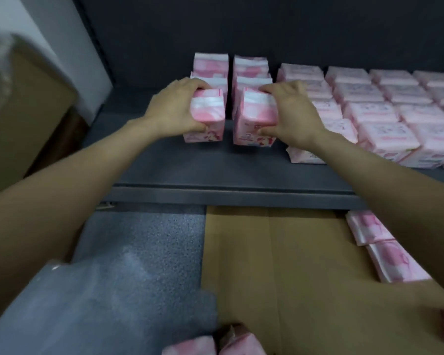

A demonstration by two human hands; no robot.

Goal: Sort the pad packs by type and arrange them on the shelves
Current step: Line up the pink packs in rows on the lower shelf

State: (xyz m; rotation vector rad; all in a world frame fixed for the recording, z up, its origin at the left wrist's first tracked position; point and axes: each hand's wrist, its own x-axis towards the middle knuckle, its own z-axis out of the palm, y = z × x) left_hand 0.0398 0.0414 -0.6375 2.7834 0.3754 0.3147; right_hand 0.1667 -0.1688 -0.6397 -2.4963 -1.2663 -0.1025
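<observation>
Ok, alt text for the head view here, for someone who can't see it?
Two bare hands, left hand and right hand, each grip an upright pink pad pack at the front of two rows on a dark shelf. Flatter pink packs fill the shelf's right side.

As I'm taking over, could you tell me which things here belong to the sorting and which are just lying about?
Job: upright packs, flat packs, shelf, packs in the box, left hand, right hand.
Lying about: plastic wrap, side carton.
</observation>
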